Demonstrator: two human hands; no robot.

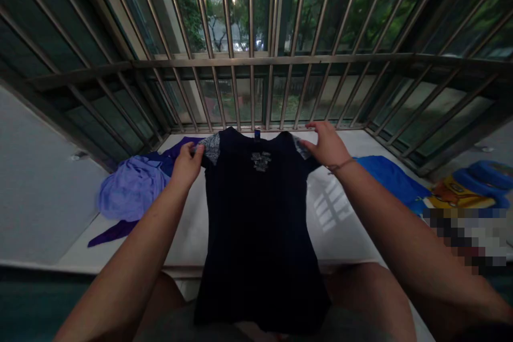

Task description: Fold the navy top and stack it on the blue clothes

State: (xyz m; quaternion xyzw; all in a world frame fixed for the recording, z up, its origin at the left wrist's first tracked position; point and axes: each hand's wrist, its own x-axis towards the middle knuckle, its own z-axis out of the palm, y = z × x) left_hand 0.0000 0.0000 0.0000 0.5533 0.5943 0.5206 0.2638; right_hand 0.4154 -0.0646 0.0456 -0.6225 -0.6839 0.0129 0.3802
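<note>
While your left hand [187, 163] pinches one patterned sleeve and your right hand [326, 144] rests with fingers spread on the other shoulder, the dark shirt [258, 224] lies flat on the white ledge [340, 224], hem drooping toward your lap; it looks light and limp, so grip the shoulder seams.

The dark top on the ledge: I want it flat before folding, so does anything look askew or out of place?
The dark top lies fairly straight, left hand and right hand at its sleeves, but its hem hangs off the ledge onto the lap. A purple garment lies crumpled at the left.
</note>
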